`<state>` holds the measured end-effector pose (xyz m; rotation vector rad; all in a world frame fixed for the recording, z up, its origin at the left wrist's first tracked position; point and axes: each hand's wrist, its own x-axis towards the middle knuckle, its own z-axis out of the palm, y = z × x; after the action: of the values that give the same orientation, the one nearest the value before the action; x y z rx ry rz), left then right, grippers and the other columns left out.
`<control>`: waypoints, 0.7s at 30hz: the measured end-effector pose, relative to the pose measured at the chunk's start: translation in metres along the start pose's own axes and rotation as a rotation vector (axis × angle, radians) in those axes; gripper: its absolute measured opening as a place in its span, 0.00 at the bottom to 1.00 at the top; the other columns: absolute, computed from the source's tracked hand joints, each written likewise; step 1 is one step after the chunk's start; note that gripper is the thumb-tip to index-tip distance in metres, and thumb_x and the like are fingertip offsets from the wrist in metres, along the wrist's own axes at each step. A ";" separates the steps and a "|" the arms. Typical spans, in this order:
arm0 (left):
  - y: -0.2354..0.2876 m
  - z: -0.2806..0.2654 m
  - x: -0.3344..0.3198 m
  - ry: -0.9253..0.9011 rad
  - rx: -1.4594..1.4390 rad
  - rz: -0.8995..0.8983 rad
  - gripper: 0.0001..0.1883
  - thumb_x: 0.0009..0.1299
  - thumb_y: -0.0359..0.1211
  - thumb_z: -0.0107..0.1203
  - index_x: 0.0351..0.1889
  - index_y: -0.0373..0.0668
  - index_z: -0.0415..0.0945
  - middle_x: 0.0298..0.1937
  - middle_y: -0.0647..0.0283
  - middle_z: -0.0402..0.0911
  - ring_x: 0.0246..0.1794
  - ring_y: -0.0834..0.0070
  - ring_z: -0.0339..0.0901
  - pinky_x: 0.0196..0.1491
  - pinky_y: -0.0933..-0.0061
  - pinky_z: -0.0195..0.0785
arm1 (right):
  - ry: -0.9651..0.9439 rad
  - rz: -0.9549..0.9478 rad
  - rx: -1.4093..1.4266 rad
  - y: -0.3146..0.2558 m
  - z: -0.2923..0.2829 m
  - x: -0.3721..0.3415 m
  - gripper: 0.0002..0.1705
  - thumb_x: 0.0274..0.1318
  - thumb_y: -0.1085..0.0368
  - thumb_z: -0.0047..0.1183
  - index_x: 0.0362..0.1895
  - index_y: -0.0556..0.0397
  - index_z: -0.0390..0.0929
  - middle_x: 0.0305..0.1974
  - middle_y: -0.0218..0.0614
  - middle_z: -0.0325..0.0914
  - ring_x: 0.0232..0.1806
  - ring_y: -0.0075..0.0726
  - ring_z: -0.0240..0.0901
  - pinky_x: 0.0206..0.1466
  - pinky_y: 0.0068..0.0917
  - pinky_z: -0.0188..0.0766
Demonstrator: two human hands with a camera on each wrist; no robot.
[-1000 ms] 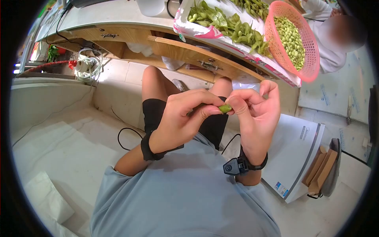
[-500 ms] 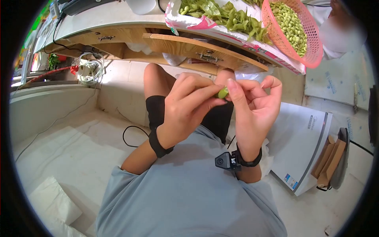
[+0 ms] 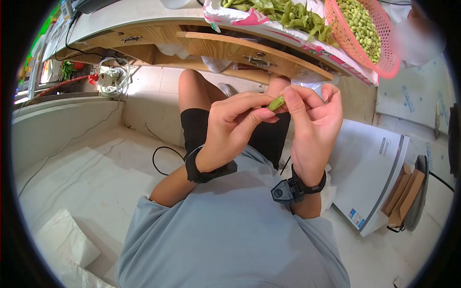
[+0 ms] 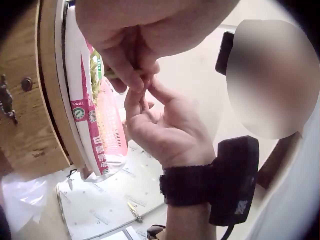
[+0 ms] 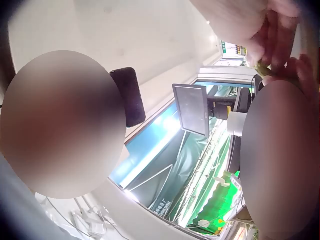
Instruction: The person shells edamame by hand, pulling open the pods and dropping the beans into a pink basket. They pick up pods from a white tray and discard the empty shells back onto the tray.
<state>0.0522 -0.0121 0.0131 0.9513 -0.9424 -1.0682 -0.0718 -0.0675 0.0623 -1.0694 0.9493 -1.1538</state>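
A green soybean pod is held in the air between both hands, above the person's lap. My left hand pinches its near end between thumb and fingers. At the other end, the thumb and index finger of my right hand pinch it, while the other fingers curl loosely upward. In the left wrist view the two hands meet fingertip to fingertip, mostly covering the pod. Only a small green piece of the pod shows in the right wrist view.
On the desk stands a white foam box with leafy pods. A pink basket of shelled green beans leans on its right end. An open wooden drawer juts out toward the knees. A white appliance stands at the right.
Both hands stay together on the pod. The pod has turned from nearly level to tilted, its right end higher. The head view has shifted slightly.
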 end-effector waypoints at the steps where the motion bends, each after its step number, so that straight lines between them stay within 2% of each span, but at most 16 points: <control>1: 0.000 0.001 -0.001 0.011 -0.026 -0.005 0.09 0.71 0.23 0.56 0.48 0.28 0.80 0.41 0.55 0.84 0.38 0.73 0.84 0.44 0.77 0.79 | 0.000 -0.001 0.004 0.000 0.000 0.000 0.28 0.58 0.75 0.62 0.41 0.50 0.50 0.33 0.42 0.79 0.33 0.24 0.76 0.39 0.19 0.73; 6: 0.003 0.004 -0.001 0.034 -0.127 -0.072 0.10 0.72 0.24 0.56 0.49 0.29 0.80 0.43 0.56 0.84 0.38 0.75 0.83 0.44 0.77 0.79 | -0.030 -0.018 0.018 0.003 -0.003 0.003 0.26 0.58 0.75 0.61 0.46 0.52 0.53 0.35 0.43 0.80 0.33 0.26 0.77 0.41 0.20 0.74; 9: 0.008 0.000 -0.002 -0.038 -0.151 -0.175 0.11 0.73 0.25 0.56 0.50 0.29 0.80 0.42 0.56 0.84 0.38 0.76 0.83 0.43 0.78 0.80 | -0.065 -0.277 -0.084 0.004 -0.010 0.007 0.30 0.54 0.77 0.64 0.52 0.53 0.55 0.37 0.45 0.81 0.34 0.31 0.78 0.43 0.21 0.74; 12: 0.018 -0.008 0.000 -0.178 -0.272 -0.413 0.12 0.75 0.28 0.53 0.49 0.27 0.78 0.44 0.52 0.82 0.43 0.69 0.82 0.43 0.74 0.81 | -0.405 -0.514 -0.298 -0.005 -0.033 0.014 0.33 0.50 0.80 0.65 0.56 0.55 0.59 0.39 0.47 0.81 0.34 0.35 0.79 0.41 0.23 0.76; 14: 0.021 -0.008 0.000 -0.201 -0.335 -0.412 0.12 0.74 0.28 0.55 0.49 0.28 0.79 0.40 0.55 0.83 0.39 0.75 0.82 0.41 0.77 0.81 | -0.535 -0.597 -0.329 -0.011 -0.042 0.019 0.34 0.48 0.82 0.66 0.56 0.55 0.61 0.39 0.48 0.81 0.34 0.36 0.80 0.38 0.24 0.77; 15: 0.021 -0.008 -0.001 -0.214 -0.368 -0.412 0.12 0.74 0.28 0.55 0.49 0.29 0.80 0.38 0.56 0.84 0.37 0.77 0.82 0.40 0.78 0.80 | -0.526 -0.598 -0.312 -0.013 -0.041 0.018 0.31 0.47 0.81 0.67 0.53 0.56 0.66 0.38 0.46 0.81 0.33 0.35 0.80 0.36 0.24 0.76; 17: 0.023 -0.009 -0.002 -0.254 -0.354 -0.406 0.12 0.74 0.28 0.55 0.50 0.29 0.79 0.41 0.54 0.82 0.40 0.70 0.83 0.40 0.74 0.82 | -0.508 -0.599 -0.277 -0.018 -0.040 0.016 0.24 0.45 0.80 0.68 0.47 0.57 0.75 0.36 0.42 0.82 0.32 0.31 0.79 0.32 0.23 0.75; 18: 0.023 -0.009 -0.003 -0.273 -0.344 -0.402 0.12 0.74 0.28 0.54 0.50 0.29 0.79 0.43 0.53 0.81 0.41 0.67 0.83 0.40 0.72 0.82 | -0.504 -0.600 -0.389 -0.026 -0.042 0.014 0.21 0.43 0.80 0.69 0.44 0.58 0.78 0.34 0.40 0.82 0.31 0.30 0.79 0.32 0.23 0.75; 21: 0.024 -0.007 -0.006 -0.278 -0.350 -0.396 0.12 0.74 0.28 0.55 0.51 0.30 0.79 0.43 0.53 0.81 0.41 0.66 0.83 0.39 0.71 0.83 | -0.488 -0.590 -0.581 -0.037 -0.043 0.012 0.15 0.40 0.77 0.72 0.34 0.58 0.82 0.29 0.37 0.82 0.29 0.31 0.79 0.31 0.22 0.74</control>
<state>0.0642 -0.0002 0.0326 0.7212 -0.7673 -1.6740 -0.1196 -0.0882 0.0881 -2.0936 0.5911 -1.0071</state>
